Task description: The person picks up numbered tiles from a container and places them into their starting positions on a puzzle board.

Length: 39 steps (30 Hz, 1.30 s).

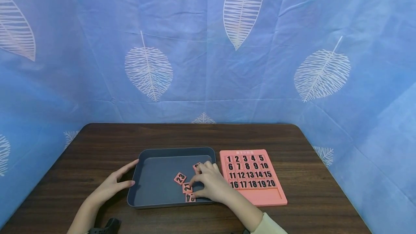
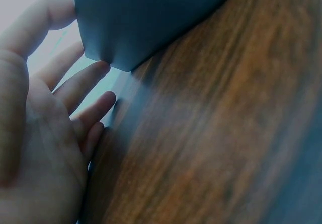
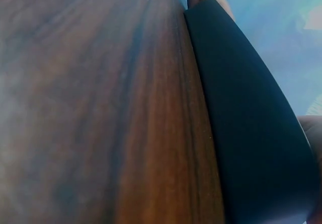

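My left hand (image 1: 110, 185) spreads its fingers along the left wall of a dark grey tray (image 1: 152, 180); the left wrist view has the fingertips (image 2: 103, 68) against the tray's outside. Over the tray's right part is my right hand (image 1: 212, 181), fingers bent. Its index fingertip and thumb lie at the right side of the number tile 21 (image 1: 186, 187), the thumb also over tile 24 (image 1: 189, 198). Whether they pinch a tile is unclear. Tile 23 (image 1: 180, 178) lies to the left, and another tile (image 1: 196, 167) is partly hidden under the fingers.
Right of the tray lies a pink number board (image 1: 276, 199), its tiles 1 to 20 in rows above a bare bottom strip. Both rest on a dark wooden table (image 1: 312, 176). A blue leaf-patterned cloth (image 1: 195, 75) hangs behind. The tray's outer wall (image 3: 246, 113) fills the right wrist view's right side.
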### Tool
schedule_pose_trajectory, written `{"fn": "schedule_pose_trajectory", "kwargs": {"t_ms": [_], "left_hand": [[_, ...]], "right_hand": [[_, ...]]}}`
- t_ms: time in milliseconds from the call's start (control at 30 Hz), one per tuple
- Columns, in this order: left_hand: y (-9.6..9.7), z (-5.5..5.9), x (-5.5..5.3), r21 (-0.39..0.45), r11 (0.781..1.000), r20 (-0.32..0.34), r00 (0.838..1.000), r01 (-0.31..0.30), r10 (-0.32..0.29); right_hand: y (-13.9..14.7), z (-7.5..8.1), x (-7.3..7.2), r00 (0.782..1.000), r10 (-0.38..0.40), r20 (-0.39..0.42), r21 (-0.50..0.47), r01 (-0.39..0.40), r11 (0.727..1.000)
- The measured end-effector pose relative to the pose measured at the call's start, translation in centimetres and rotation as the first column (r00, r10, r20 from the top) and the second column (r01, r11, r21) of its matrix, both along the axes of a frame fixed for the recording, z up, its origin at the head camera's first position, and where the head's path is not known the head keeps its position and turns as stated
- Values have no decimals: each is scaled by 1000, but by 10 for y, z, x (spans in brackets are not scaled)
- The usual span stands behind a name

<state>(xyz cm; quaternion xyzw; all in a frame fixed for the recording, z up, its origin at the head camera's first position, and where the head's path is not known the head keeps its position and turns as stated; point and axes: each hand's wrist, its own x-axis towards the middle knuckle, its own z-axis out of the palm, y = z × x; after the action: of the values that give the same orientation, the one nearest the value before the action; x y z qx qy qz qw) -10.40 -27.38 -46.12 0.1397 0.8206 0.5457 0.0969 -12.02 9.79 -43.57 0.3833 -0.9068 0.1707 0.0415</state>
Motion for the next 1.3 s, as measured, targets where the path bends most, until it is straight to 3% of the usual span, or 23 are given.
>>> {"fn": "schedule_pose_trajectory", "kwargs": {"t_ms": [133, 267, 633, 1300], "left_hand": [[0, 0, 0, -9, 1000, 1, 1000, -9, 9], [0, 0, -1, -7, 1000, 5, 1000, -8, 8], [0, -1, -1, -20, 1000, -11, 1000, -15, 15], [0, 0, -1, 0, 1000, -1, 1000, -7, 7]], "right_hand": [[1, 0, -2, 1000, 20, -4, -9, -20, 1000], [4, 1, -5, 996, 87, 29, 9, -87, 996], [9, 7, -15, 961, 269, 69, 81, -274, 958], [-1, 6, -21, 985, 174, 5, 93, -173, 980]]}}
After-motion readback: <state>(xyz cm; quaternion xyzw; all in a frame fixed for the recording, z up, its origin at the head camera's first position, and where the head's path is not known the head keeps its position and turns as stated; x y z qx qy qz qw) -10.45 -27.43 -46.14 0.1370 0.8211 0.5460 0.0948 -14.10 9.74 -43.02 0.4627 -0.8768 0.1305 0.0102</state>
